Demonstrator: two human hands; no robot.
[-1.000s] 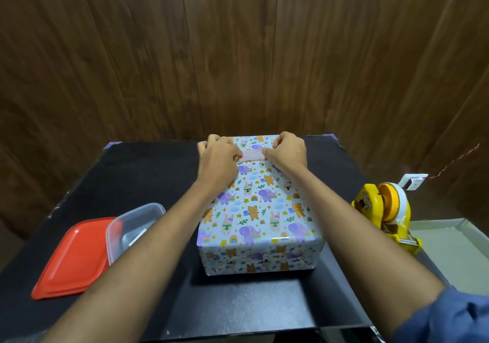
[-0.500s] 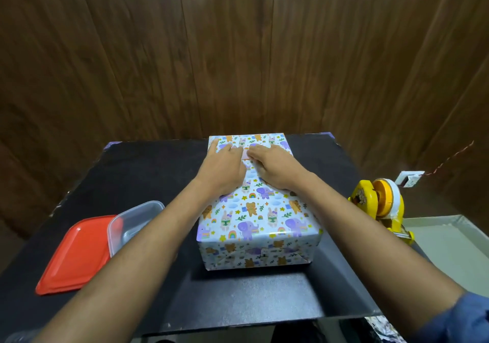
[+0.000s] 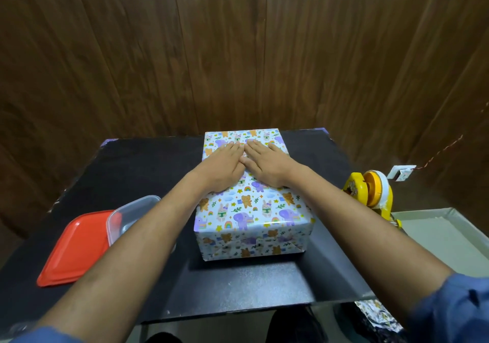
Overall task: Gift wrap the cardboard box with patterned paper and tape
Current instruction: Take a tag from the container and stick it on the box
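— Pressing flat? 
— Yes: left hand [image 3: 225, 166] and right hand [image 3: 267, 165] are lying open, palms down, touching, on the box [image 3: 251, 210].
— Dispenser [image 3: 370, 191]?
— Sitting right of the right hand.

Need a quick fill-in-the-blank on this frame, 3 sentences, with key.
1. Both hands, left hand and right hand, lie flat on the ____ of the wrapped box.
2. The yellow tape dispenser stands to the box's ____.
3. The lid beside the clear container is ____ in colour.

Missing words: top; right; red
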